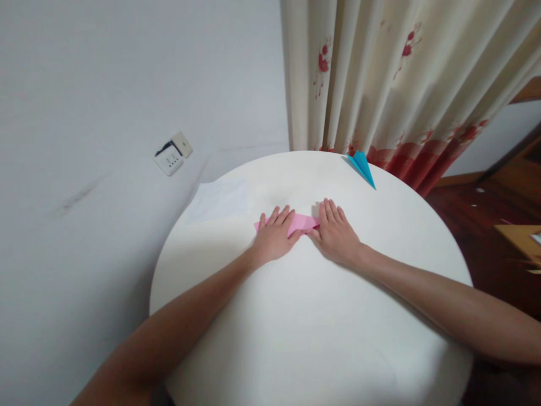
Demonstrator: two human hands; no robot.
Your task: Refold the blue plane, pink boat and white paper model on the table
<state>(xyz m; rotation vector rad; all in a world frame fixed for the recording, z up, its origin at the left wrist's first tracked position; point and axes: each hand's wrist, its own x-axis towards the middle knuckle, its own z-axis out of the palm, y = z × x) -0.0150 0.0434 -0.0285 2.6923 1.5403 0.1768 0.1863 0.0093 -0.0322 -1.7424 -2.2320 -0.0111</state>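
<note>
A folded sheet of pink paper (303, 223) lies flat on the white round table (313, 316). My left hand (275, 234) presses down on its left part, palm down with the fingers spread. On the right end of the paper rests my right hand (336, 231), also flat, its fingers stretched out and held close to one another. Both thumbs point inward and nearly meet at the paper's near edge. Parts of the paper under the hands are hidden.
A blue folded paper plane (362, 168) lies at the table's far right edge. White paper (220, 198) lies at the far left. A wall with a socket (169, 160) borders the left side, and a cream and red curtain (372, 84) hangs behind the table.
</note>
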